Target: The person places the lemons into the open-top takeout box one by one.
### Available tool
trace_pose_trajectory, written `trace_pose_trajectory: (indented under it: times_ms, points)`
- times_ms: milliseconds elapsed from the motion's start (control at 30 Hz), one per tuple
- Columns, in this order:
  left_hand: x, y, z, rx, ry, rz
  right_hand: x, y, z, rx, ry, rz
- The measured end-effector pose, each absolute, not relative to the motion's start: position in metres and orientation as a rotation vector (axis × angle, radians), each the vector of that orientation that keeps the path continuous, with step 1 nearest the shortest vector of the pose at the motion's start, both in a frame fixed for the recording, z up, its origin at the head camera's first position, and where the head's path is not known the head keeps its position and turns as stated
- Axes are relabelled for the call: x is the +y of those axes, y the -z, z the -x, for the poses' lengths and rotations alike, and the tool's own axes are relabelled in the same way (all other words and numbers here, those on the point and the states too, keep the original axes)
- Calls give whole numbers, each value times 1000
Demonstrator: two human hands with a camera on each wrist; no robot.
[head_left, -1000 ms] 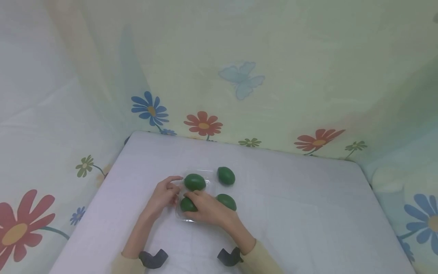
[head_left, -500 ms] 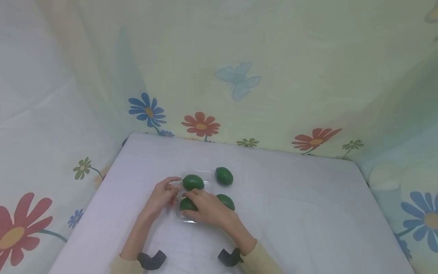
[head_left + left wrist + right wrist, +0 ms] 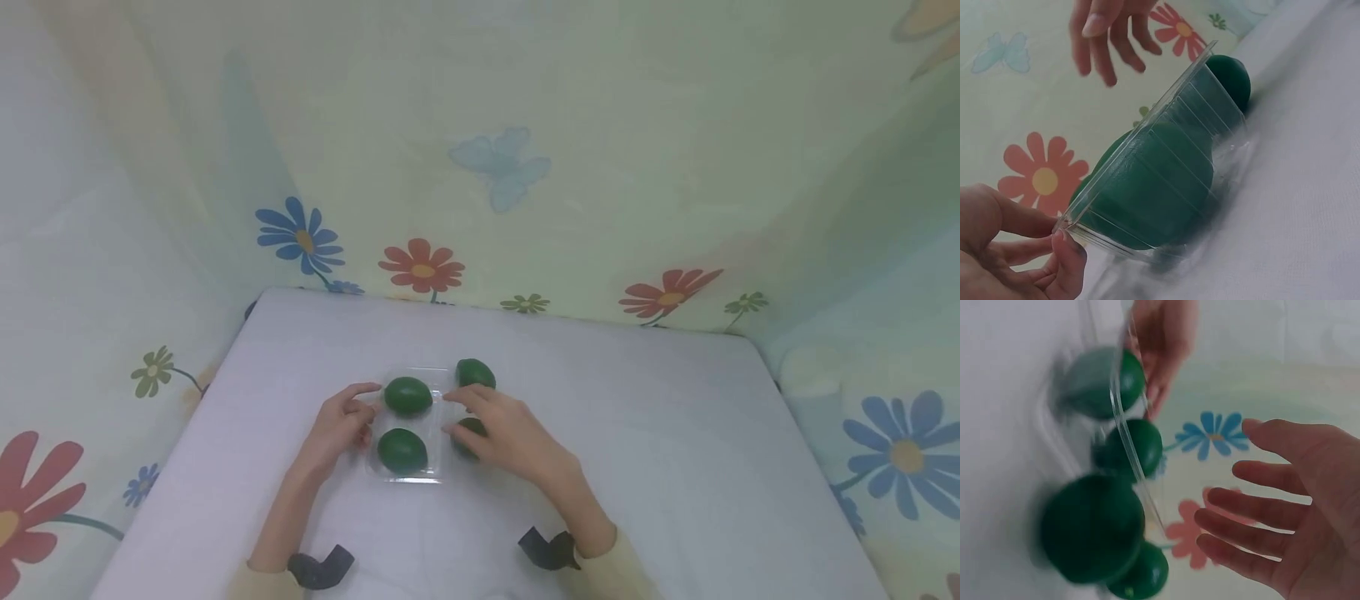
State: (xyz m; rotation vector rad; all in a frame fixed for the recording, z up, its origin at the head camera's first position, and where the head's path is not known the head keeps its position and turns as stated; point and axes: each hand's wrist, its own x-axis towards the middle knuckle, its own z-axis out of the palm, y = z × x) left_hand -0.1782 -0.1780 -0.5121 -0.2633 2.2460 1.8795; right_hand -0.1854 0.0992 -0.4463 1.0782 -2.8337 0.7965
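A clear plastic box [image 3: 436,433] lies on the white tabletop with two green limes in it, a far lime [image 3: 408,396] and a near lime [image 3: 402,451]. At its left side, my left hand [image 3: 337,425] pinches the rim between thumb and finger, as the left wrist view confirms at the box's edge [image 3: 1141,134]. Over the right side hovers my right hand [image 3: 517,437], fingers spread and holding nothing. Two more limes sit outside the box on the right: the farther lime [image 3: 476,372] and the nearer lime [image 3: 467,435], both partly hidden by that hand.
White cloth covers the table [image 3: 660,467], which runs well to the right of the box. Behind and beside it hangs a curtain [image 3: 600,167] printed with flowers and a butterfly. A dark wrist mount [image 3: 321,568] shows on the left arm.
My right hand has let go of the near lime in the box and moved right, over the limes outside. My left hand stays at the box. The head view has shifted slightly.
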Motion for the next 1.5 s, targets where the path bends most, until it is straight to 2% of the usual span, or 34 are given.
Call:
trace_pose_trajectory:
  times_ms: [200, 333, 800, 1500]
  points:
    - [-180, 513, 178, 2237, -1885, 272, 129, 446, 189, -2957, -837, -830]
    - [-180, 513, 178, 2235, -1891, 261, 138, 457, 190, -3062, -861, -783]
    - [-179, 514, 178, 2228, -1885, 270, 133, 497, 190, -3194, -875, -809]
    - [-179, 514, 178, 2228, -1887, 262, 119, 510, 186, -3024, -812, -922]
